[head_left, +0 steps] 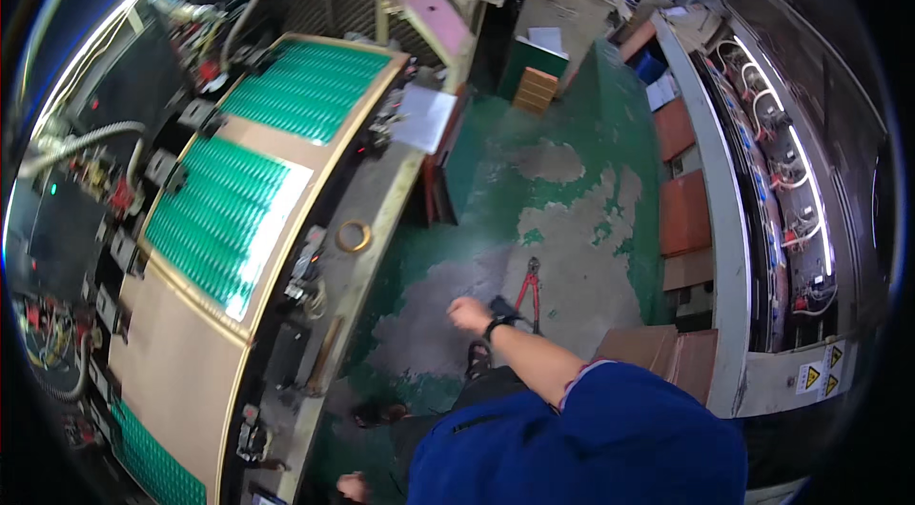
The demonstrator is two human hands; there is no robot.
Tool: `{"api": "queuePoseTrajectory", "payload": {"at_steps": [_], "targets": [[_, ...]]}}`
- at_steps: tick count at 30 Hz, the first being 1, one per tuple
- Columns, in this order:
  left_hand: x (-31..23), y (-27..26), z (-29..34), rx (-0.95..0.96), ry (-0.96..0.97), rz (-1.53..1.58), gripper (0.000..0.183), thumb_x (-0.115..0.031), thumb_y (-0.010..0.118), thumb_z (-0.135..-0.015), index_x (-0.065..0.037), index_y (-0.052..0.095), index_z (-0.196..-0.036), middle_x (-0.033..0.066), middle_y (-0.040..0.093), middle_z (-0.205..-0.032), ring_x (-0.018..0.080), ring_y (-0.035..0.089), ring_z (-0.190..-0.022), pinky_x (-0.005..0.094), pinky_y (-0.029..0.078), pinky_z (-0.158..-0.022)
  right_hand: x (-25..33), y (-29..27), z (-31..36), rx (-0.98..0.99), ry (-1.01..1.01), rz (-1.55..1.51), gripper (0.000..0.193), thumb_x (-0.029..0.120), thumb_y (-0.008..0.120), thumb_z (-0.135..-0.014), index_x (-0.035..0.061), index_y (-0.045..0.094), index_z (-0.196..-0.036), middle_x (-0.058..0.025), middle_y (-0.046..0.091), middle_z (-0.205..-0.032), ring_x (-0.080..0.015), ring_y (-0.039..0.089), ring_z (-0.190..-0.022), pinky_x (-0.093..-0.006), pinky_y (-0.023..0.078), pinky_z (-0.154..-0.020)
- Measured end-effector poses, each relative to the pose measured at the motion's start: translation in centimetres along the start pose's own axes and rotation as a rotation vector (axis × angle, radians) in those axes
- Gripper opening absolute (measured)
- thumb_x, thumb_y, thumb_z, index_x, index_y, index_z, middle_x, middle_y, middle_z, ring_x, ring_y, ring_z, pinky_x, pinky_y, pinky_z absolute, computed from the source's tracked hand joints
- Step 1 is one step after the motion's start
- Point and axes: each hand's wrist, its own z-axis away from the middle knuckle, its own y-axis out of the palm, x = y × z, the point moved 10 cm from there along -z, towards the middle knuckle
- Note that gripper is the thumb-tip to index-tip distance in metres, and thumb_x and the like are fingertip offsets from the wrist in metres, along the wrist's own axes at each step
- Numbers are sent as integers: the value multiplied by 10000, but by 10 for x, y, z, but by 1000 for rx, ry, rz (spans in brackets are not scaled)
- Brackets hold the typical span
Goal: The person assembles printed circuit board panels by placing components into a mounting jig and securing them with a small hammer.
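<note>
Right hand [469, 314] loosely curled, empty, hanging over worn green floor [572, 210]; red-handled pliers [529, 288] just beside it on floor. Left hand [351, 486] at bottom edge, grip unclear. Counter [367, 219] edge left, open floor ahead.

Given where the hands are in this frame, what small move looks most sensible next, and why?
Probably lower the right hand further toward the red-handled pliers on the worn green floor. That hand is extended, appears empty and is the one closest to the tool, though not touching it. The left hand sits low at the picture's bottom edge, beside the machine bench, farther from the pliers.
</note>
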Motion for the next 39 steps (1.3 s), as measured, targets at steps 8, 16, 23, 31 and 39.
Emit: {"api": "queuePoseTrajectory", "payload": {"at_steps": [8,16,23,31,39], "targets": [[-220,227,35,-145,260,-60,163,-125,610,-961,-77,531,-827,68,470,-621,197,474,-528,361,404,-487,-139,-305,98,-416,317,-893,114,46,595,-898,36,527,-807,-90,561,-691,-210,577,-591,-340,467,-516],[-377,504,-39,-82,581,-807,166,-168,706,-910,-6,677,-903,42,670,-745,131,615,-665,301,491,-588,-232,-308,49,-288,657,-979,67,89,646,-924,43,601,-905,-99,633,-824,-216,635,-734,-359,562,-651],[-503,658,-156,-83,340,-380,115,-114,680,-915,-39,612,-861,22,569,-659,159,553,-541,306,443,-482,-110,-425,-89,-221,655,-750,126,113,679,-915,21,602,-951,-84,622,-752,-189,613,-647,-333,519,-617],[-644,827,-249,-392,719,-690,613,-272,731,-867,-28,547,-1399,272,609,-1325,424,603,-1199,443,514,-975,22,-535,-408,-16,381,-477,223,198,673,-948,4,610,-1039,-60,628,-794,-144,610,-653,-285,491,-564],[-641,889,-319,-869,569,-956,636,-285,706,-853,-25,503,-1396,264,601,-1292,422,481,-1302,506,300,-1153,36,-487,-742,82,314,-380,722,438,709,-938,26,372,-1425,-78,574,-737,-171,586,-554,-320,497,-484]]}}
